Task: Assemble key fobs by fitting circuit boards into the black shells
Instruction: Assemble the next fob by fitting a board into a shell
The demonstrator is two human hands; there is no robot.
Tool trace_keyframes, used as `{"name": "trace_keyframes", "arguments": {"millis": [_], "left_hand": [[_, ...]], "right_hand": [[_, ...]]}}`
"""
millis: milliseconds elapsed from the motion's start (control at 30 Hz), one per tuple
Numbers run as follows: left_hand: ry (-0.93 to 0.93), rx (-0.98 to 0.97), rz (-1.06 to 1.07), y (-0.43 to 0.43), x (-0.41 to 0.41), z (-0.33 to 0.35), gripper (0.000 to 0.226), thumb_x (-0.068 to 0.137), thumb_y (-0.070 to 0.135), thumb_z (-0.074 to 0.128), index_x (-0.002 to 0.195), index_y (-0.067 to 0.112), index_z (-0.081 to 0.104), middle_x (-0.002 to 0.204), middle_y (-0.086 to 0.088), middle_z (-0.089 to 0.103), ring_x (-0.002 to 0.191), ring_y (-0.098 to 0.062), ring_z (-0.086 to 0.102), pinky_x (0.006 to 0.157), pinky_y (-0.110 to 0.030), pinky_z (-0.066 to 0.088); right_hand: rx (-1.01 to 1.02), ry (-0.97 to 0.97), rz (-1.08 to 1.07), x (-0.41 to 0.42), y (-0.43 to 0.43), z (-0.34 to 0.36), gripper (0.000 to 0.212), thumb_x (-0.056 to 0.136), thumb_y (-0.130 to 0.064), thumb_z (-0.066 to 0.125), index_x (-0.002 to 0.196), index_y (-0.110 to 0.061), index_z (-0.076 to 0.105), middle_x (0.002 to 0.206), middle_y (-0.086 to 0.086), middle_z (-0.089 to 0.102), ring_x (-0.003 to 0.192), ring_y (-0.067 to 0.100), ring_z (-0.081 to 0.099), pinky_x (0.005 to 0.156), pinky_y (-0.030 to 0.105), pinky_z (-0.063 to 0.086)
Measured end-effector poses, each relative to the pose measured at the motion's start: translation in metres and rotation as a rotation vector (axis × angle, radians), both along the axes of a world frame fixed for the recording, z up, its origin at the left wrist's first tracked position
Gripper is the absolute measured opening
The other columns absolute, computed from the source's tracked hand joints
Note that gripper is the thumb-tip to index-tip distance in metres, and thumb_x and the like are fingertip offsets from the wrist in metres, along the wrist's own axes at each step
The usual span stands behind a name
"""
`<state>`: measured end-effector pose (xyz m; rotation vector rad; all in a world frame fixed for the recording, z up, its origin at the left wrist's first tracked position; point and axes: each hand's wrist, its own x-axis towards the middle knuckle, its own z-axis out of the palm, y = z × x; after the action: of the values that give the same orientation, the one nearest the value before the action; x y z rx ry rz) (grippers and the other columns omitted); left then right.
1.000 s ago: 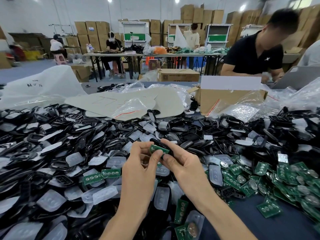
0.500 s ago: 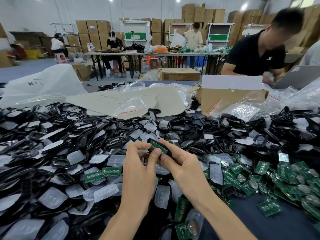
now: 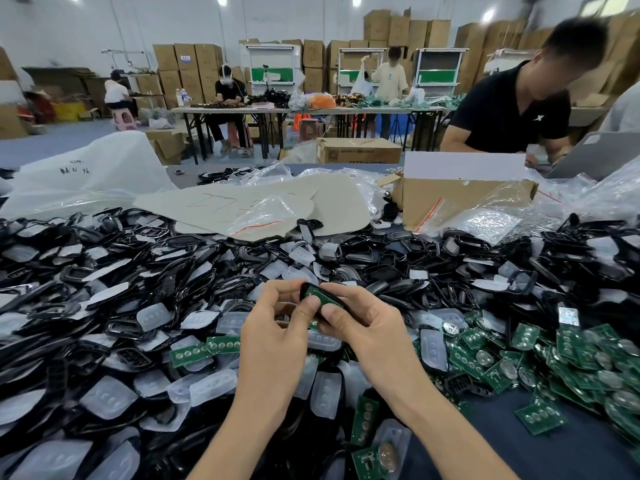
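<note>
Both hands hold one black key fob shell point(image 3: 320, 295) with a green circuit board lying inside it, just above the pile at the table's middle. My left hand point(image 3: 277, 334) grips its left end, thumb pressed on the board. My right hand point(image 3: 363, 327) grips the right end, thumb on the shell's near edge. A big heap of black shells point(image 3: 138, 271) and clear button pads covers the table. Loose green circuit boards point(image 3: 571, 358) lie in a heap to the right.
A cardboard box point(image 3: 460, 199) with plastic bags stands behind the pile at the right. Flat cardboard sheets point(image 3: 249, 202) and a white bag point(image 3: 86, 174) lie at the back. A person in a black shirt point(image 3: 512, 112) works across the table.
Both hands have kept the shell between them and turned it slightly; my thumbs have shifted over the board. The hands stay at the same spot above the pile.
</note>
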<state>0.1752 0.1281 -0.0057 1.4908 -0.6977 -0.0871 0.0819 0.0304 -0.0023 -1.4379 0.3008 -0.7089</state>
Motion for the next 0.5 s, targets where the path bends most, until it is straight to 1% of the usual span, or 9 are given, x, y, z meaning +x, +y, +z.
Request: {"name": "trace_keyframes", "arguments": {"millis": [67, 133, 233, 300, 400, 433, 500], "left_hand": [[-0.038, 0.007, -0.004, 0.0009, -0.0006, 0.0002, 0.028, 0.093, 0.018, 0.069, 0.093, 0.046, 0.062, 0.091, 0.019, 0.069, 0.088, -0.003, 0.065, 0.073, -0.014, 0.049], [-0.059, 0.014, -0.011, 0.002, -0.0014, 0.0015, 0.03, 0.092, 0.016, 0.07, 0.092, 0.045, 0.063, 0.089, 0.018, 0.07, 0.086, -0.003, 0.066, 0.072, -0.013, 0.048], [-0.051, 0.009, -0.036, 0.0039, -0.0009, 0.0042, 0.03, 0.09, 0.012, 0.072, 0.09, 0.042, 0.066, 0.087, 0.015, 0.07, 0.084, -0.004, 0.065, 0.071, -0.016, 0.049], [-0.039, 0.006, -0.058, 0.0047, 0.0006, 0.006, 0.03, 0.088, 0.011, 0.074, 0.088, 0.04, 0.067, 0.085, 0.012, 0.07, 0.081, -0.006, 0.065, 0.072, -0.021, 0.05], [-0.037, 0.025, -0.096, 0.0041, 0.0005, 0.008, 0.021, 0.088, 0.016, 0.074, 0.09, 0.036, 0.069, 0.088, 0.01, 0.071, 0.084, -0.007, 0.066, 0.076, -0.028, 0.053], [-0.04, 0.03, -0.109, 0.0037, -0.0005, 0.0091, 0.016, 0.09, 0.02, 0.072, 0.093, 0.035, 0.069, 0.09, 0.011, 0.071, 0.086, -0.006, 0.067, 0.077, -0.028, 0.054], [-0.051, 0.036, -0.114, 0.0034, -0.0016, 0.0089, 0.012, 0.093, 0.027, 0.068, 0.1, 0.037, 0.066, 0.093, 0.014, 0.071, 0.088, -0.005, 0.067, 0.074, -0.022, 0.055]], "right_hand": [[-0.02, 0.006, -0.013, 0.0, 0.0002, -0.0004, 0.02, 0.095, -0.01, 0.068, 0.104, -0.027, 0.073, 0.103, -0.001, 0.078, 0.096, 0.013, 0.074, 0.078, 0.021, 0.058], [-0.07, 0.02, -0.03, -0.001, 0.0005, -0.0005, 0.02, 0.096, -0.013, 0.069, 0.099, -0.033, 0.072, 0.099, -0.002, 0.078, 0.094, 0.013, 0.073, 0.079, 0.022, 0.058], [-0.145, 0.041, -0.049, -0.0022, 0.0006, 0.0005, 0.021, 0.096, -0.019, 0.07, 0.098, -0.039, 0.068, 0.098, -0.005, 0.076, 0.093, 0.011, 0.072, 0.08, 0.024, 0.057], [-0.185, 0.057, -0.079, -0.0024, -0.0003, 0.0009, 0.023, 0.095, -0.019, 0.07, 0.097, -0.042, 0.067, 0.097, -0.009, 0.075, 0.093, 0.007, 0.071, 0.08, 0.023, 0.055], [-0.269, 0.086, -0.151, -0.0017, -0.0015, 0.0, 0.029, 0.096, -0.017, 0.067, 0.097, -0.046, 0.065, 0.098, -0.018, 0.073, 0.096, 0.002, 0.069, 0.083, 0.017, 0.053], [-0.279, 0.088, -0.174, -0.0019, -0.0018, 0.0002, 0.031, 0.097, -0.015, 0.066, 0.097, -0.045, 0.064, 0.098, -0.018, 0.073, 0.095, 0.002, 0.07, 0.083, 0.018, 0.054], [-0.227, 0.079, -0.229, -0.0022, -0.0062, 0.001, 0.029, 0.099, -0.01, 0.062, 0.098, -0.038, 0.064, 0.096, -0.016, 0.074, 0.091, 0.005, 0.072, 0.081, 0.023, 0.057]]}}
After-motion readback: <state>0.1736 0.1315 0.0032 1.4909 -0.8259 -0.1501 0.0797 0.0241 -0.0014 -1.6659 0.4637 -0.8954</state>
